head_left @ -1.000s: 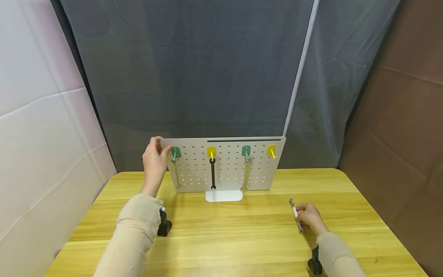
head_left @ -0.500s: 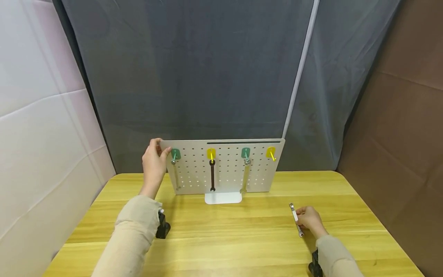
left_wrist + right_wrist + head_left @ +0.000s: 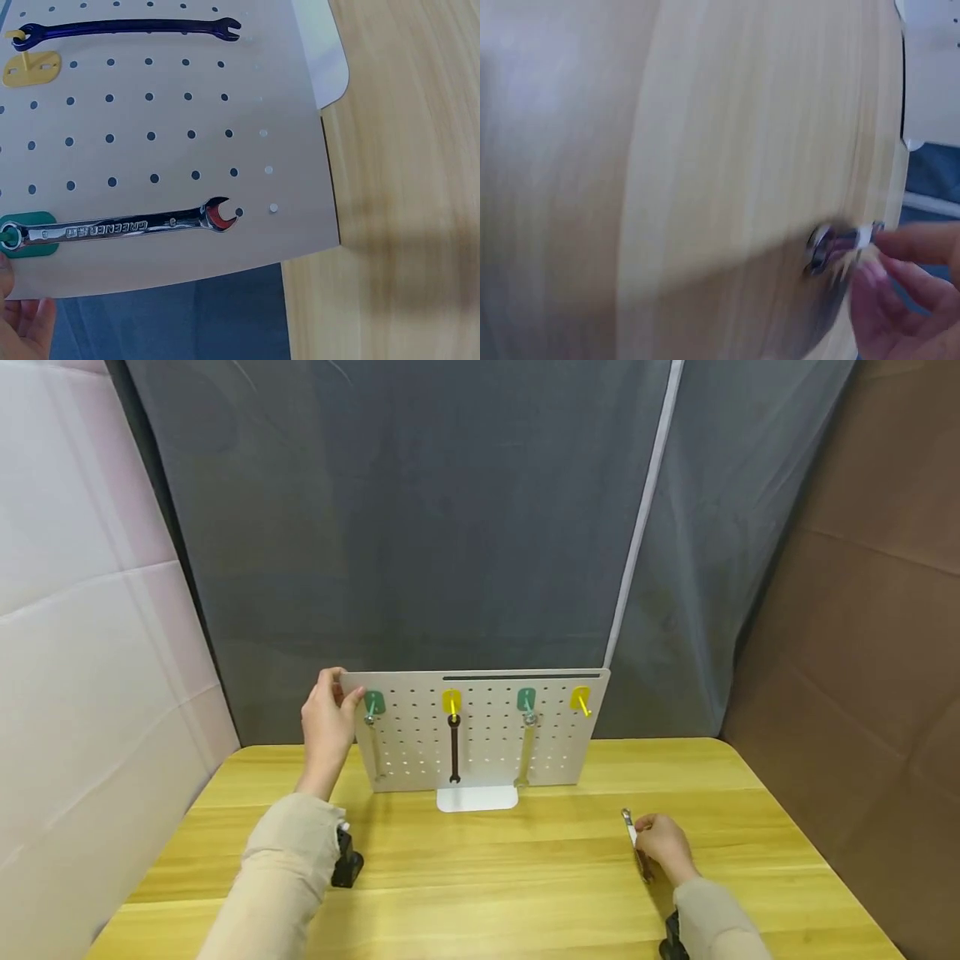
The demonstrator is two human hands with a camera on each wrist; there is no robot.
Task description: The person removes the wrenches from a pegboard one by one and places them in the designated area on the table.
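My left hand [image 3: 327, 727] grips the left edge of a white pegboard [image 3: 487, 768], thumb on its front near the top corner. Out to the right, my right hand [image 3: 666, 845] pinches a combination wrench [image 3: 632, 836] by its white-labelled middle. In the right wrist view that wrench's open end [image 3: 819, 251] points at the camera, tilted close over the wood. On the board, a chrome wrench [image 3: 120, 226] hangs from the left green hook [image 3: 374, 702], a dark wrench [image 3: 453, 752] from a yellow hook [image 3: 452, 701], and a third wrench [image 3: 527, 752] from another green hook [image 3: 527, 699].
The rightmost yellow hook [image 3: 581, 698] carries nothing. A white foot plate [image 3: 477, 799] juts forward under the board onto the wooden table [image 3: 480, 893]. Grey cloth [image 3: 450, 527] hangs behind, with a white cloth [image 3: 90, 610] at left and a brown one [image 3: 855, 610] at right.
My right hand has turned the wrench slightly in its pinch, and the lower end now looks darker. The whole head view has tilted a little. My left hand keeps its hold on the board.
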